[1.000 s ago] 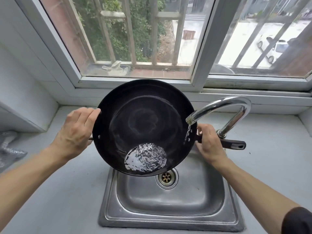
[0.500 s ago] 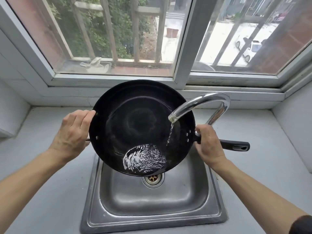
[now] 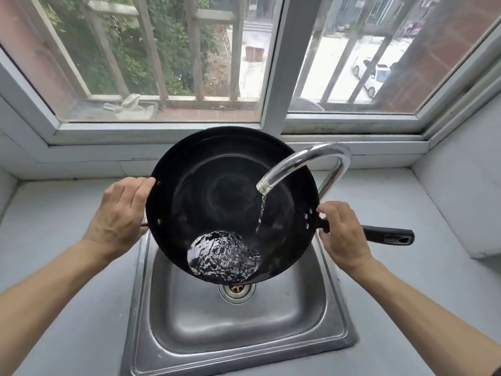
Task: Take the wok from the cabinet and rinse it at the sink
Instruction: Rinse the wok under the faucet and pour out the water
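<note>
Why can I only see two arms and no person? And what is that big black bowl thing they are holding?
The camera sits on the person's head and looks down, so you see only their arms, like when you look at your own hands. The black thing is a wok, a deep round pan for cooking. The left hand has a grip on its rim, and the right hand holds the long black handle. The wok is tilted over a metal sink set in a grey counter. A thin stream of water runs from the curved tap into the wok and gathers in a puddle at its low side. Behind is a window.
</note>
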A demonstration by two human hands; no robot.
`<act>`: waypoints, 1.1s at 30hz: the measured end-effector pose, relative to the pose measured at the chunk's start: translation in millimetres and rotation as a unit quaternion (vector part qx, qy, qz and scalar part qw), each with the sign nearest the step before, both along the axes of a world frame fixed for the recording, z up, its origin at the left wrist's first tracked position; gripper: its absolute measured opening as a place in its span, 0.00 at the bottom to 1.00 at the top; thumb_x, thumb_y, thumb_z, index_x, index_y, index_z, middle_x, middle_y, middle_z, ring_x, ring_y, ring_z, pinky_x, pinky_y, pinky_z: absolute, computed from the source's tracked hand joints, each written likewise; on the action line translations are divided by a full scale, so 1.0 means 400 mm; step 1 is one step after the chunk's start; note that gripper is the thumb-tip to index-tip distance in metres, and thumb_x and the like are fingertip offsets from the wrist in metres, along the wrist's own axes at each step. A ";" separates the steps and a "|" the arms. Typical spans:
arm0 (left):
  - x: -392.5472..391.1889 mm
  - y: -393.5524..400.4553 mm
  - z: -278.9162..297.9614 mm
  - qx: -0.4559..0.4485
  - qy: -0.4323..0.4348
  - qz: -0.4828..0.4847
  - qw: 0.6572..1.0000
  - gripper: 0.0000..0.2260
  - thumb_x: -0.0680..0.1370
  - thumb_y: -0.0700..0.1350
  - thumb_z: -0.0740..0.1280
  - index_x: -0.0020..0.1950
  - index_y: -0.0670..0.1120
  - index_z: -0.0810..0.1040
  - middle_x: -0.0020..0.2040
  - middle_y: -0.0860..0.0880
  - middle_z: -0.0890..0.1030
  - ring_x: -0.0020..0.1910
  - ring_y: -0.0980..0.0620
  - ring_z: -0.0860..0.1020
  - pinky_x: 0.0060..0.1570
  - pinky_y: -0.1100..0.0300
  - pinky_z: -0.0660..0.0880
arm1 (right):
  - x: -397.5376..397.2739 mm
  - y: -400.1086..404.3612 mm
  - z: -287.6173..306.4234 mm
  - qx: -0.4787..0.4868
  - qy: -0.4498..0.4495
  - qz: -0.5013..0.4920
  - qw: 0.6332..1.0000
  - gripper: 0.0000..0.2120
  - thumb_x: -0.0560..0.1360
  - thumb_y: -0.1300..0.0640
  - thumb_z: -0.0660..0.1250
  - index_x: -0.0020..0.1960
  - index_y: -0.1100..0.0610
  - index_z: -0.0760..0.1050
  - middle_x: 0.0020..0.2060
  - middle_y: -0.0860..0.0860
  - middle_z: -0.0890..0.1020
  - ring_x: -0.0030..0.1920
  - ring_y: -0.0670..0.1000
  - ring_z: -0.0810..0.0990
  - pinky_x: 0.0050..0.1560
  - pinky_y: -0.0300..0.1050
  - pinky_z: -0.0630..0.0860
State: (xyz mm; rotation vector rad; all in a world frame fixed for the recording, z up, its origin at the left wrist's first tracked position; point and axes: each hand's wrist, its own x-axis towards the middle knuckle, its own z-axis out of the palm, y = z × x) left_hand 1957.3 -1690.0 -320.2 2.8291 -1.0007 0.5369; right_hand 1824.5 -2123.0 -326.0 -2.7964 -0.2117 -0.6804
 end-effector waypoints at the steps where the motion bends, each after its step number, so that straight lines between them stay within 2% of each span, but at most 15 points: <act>1: 0.005 -0.004 -0.004 -0.001 -0.001 -0.004 1.000 0.48 0.54 0.40 0.85 0.69 0.32 0.67 0.60 0.34 0.74 0.59 0.33 0.73 0.59 0.43 0.68 | -0.005 -0.003 0.002 -0.002 0.000 -0.004 1.000 0.30 0.59 0.77 0.68 0.57 0.58 0.68 0.49 0.56 0.75 0.48 0.58 0.72 0.48 0.52 0.73; 3: 0.015 -0.011 -0.013 -0.005 -0.011 -0.014 1.000 0.47 0.56 0.41 0.84 0.70 0.33 0.67 0.60 0.35 0.74 0.59 0.34 0.73 0.59 0.44 0.68 | -0.015 -0.005 0.007 -0.005 -0.003 -0.012 1.000 0.30 0.59 0.77 0.68 0.57 0.58 0.68 0.49 0.57 0.76 0.48 0.58 0.72 0.48 0.54 0.73; 7: 0.029 -0.029 -0.028 -0.036 -0.041 -0.049 0.997 0.37 0.67 0.42 0.79 0.70 0.35 0.66 0.61 0.37 0.75 0.60 0.35 0.73 0.61 0.45 0.67 | -0.038 -0.013 0.012 -0.003 -0.017 -0.030 0.999 0.31 0.58 0.78 0.69 0.57 0.58 0.69 0.49 0.58 0.76 0.48 0.60 0.73 0.48 0.57 0.74; 11: 0.040 -0.054 -0.055 -0.052 -0.052 -0.067 0.995 0.32 0.69 0.37 0.73 0.70 0.35 0.66 0.61 0.37 0.75 0.60 0.36 0.73 0.62 0.46 0.66 | -0.068 -0.030 0.013 -0.015 -0.024 -0.053 0.998 0.32 0.57 0.79 0.71 0.56 0.59 0.70 0.49 0.59 0.76 0.48 0.61 0.73 0.50 0.57 0.74; 14: 0.043 -0.076 -0.064 -0.061 -0.060 -0.083 0.993 0.29 0.72 0.41 0.69 0.71 0.35 0.65 0.61 0.36 0.75 0.59 0.35 0.73 0.62 0.45 0.67 | -0.091 -0.037 0.027 -0.034 -0.025 -0.068 0.997 0.31 0.58 0.79 0.71 0.56 0.60 0.70 0.48 0.59 0.76 0.48 0.61 0.73 0.48 0.58 0.74; 18: 0.047 -0.106 -0.084 -0.081 -0.069 -0.087 0.991 0.33 0.69 0.40 0.75 0.71 0.35 0.65 0.61 0.36 0.76 0.59 0.36 0.73 0.62 0.45 0.67 | -0.123 -0.050 0.052 -0.058 -0.026 -0.076 0.995 0.30 0.58 0.78 0.71 0.57 0.61 0.70 0.48 0.60 0.76 0.46 0.62 0.74 0.47 0.60 0.75; 27: 0.066 -0.158 -0.120 -0.125 -0.088 -0.090 0.984 0.35 0.69 0.42 0.77 0.71 0.37 0.64 0.61 0.37 0.76 0.60 0.37 0.73 0.62 0.46 0.67 | -0.164 -0.061 0.077 -0.105 -0.050 -0.093 0.989 0.30 0.59 0.79 0.69 0.57 0.61 0.70 0.48 0.61 0.77 0.45 0.64 0.74 0.46 0.60 0.75; 30: 0.083 -0.152 -0.115 -0.131 -0.117 -0.097 0.980 0.37 0.69 0.47 0.79 0.71 0.37 0.65 0.61 0.38 0.75 0.60 0.38 0.72 0.62 0.47 0.67 | -0.162 -0.054 0.055 -0.100 -0.067 -0.104 0.987 0.30 0.59 0.79 0.69 0.57 0.60 0.69 0.47 0.60 0.77 0.45 0.63 0.74 0.46 0.58 0.74; 33: 0.107 -0.140 -0.102 -0.135 -0.156 -0.106 0.973 0.33 0.71 0.46 0.77 0.70 0.37 0.66 0.62 0.38 0.75 0.60 0.38 0.72 0.61 0.47 0.66 | -0.144 -0.038 0.022 -0.085 -0.089 -0.109 0.986 0.30 0.58 0.79 0.70 0.56 0.60 0.69 0.46 0.60 0.77 0.45 0.62 0.73 0.45 0.56 0.73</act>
